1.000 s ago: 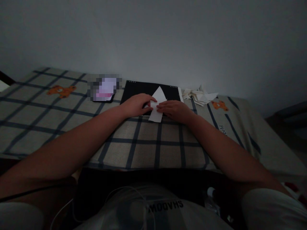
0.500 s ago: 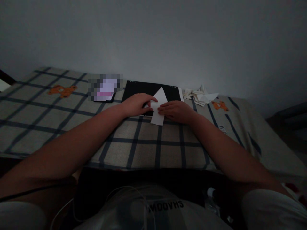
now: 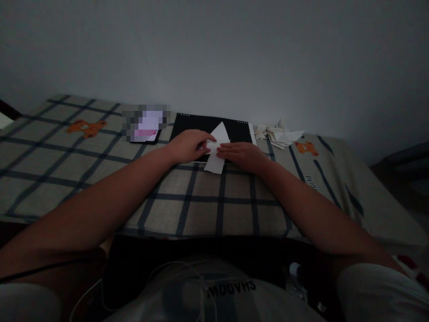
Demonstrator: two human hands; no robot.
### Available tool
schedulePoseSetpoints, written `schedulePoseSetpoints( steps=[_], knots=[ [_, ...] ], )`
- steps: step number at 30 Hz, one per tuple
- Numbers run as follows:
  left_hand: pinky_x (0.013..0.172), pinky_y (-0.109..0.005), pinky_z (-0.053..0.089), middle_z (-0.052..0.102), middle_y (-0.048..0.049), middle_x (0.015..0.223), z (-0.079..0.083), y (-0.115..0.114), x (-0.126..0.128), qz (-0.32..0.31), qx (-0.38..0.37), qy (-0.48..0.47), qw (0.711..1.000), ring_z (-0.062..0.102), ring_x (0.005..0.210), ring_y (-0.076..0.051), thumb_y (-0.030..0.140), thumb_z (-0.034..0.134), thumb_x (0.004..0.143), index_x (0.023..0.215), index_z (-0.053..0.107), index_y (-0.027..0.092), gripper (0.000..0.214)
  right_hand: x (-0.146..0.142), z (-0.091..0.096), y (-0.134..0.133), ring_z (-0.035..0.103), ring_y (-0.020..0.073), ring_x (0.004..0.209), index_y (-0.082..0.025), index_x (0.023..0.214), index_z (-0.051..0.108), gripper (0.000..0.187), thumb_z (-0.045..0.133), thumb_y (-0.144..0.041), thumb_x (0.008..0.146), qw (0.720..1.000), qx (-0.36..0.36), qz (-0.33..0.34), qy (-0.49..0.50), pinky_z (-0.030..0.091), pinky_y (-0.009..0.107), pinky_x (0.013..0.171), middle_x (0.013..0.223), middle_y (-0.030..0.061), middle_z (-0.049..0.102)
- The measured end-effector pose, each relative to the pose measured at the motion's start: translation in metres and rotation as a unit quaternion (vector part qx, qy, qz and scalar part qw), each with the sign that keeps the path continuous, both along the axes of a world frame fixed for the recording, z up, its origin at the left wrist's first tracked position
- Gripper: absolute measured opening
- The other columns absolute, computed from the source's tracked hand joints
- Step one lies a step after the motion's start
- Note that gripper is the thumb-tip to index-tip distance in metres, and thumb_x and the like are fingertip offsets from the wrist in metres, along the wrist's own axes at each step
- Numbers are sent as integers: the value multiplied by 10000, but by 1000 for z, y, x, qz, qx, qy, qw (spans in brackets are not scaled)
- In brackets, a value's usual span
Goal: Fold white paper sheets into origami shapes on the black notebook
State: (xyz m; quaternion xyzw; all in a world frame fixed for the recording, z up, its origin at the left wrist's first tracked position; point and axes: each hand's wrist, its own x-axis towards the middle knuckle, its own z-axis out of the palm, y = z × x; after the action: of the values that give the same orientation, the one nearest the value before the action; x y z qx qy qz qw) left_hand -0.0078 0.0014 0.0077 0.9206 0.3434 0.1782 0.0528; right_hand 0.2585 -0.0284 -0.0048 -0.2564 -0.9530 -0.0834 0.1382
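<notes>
A folded piece of white paper [image 3: 221, 132] lies over the black notebook [image 3: 197, 121], its pointed end toward the wall and its narrower end sticking out past the notebook's near edge. At the paper's left side, my left hand [image 3: 188, 146] grips it between thumb and fingers. My right hand [image 3: 244, 155] rests on the paper from the right, fingers stretched out together and pressed flat on its middle. The fingers of both hands nearly meet and cover the central folds.
A phone [image 3: 146, 125], partly blurred out, lies left of the notebook. To the right sits a small pile of folded white paper pieces [image 3: 279, 135]. A checked cloth [image 3: 204, 214] with orange bear figures covers the table, which stands against a grey wall [image 3: 214, 58].
The paper has shifted slightly left, its near end swinging a little to the left. My right hand has moved left with it; my left hand keeps its hold almost in place.
</notes>
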Motion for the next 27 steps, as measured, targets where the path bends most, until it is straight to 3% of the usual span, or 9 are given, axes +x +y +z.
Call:
schedulePoseSetpoints(
  steps=[13, 19, 23, 27],
  knots=[
    [860, -319, 438, 739, -42, 968, 1, 0, 2, 8, 13, 22, 1000, 675, 937, -212, 371, 663, 905, 1306, 674, 218, 430, -1, 7, 1, 664, 185, 1268, -237, 1230, 741, 351, 563, -93, 963, 999, -13, 17, -46, 562, 380, 1058, 1308, 17, 729],
    [890, -326, 451, 751, -49, 1010, 2, -1, 2, 8, 16, 26, 999, 684, 973, -217, 376, 652, 916, 1317, 674, 226, 429, 2, 9, -1, 693, 217, 1221, -226, 1227, 749, 342, 578, -105, 957, 999, -12, 41, -29, 581, 401, 1020, 1279, 49, 745],
    [1007, -374, 444, 738, -79, 1220, 2, -1, 1, -38, 40, 27, 998, 651, 1171, -249, 360, 602, 960, 1269, 708, 225, 354, 1, 1, 1, 687, 216, 1223, -218, 1314, 697, 368, 549, -131, 988, 999, 18, 26, 15, 588, 403, 1006, 1323, 78, 723],
    [1020, -376, 467, 752, -55, 1232, -1, 1, 0, -83, 32, 15, 996, 669, 1163, -221, 315, 550, 995, 1152, 769, 244, 279, 1, -4, 4, 665, 216, 1263, -184, 1339, 676, 374, 533, -119, 1000, 999, 26, 10, 17, 569, 417, 1050, 1344, 102, 708]
  ],
)
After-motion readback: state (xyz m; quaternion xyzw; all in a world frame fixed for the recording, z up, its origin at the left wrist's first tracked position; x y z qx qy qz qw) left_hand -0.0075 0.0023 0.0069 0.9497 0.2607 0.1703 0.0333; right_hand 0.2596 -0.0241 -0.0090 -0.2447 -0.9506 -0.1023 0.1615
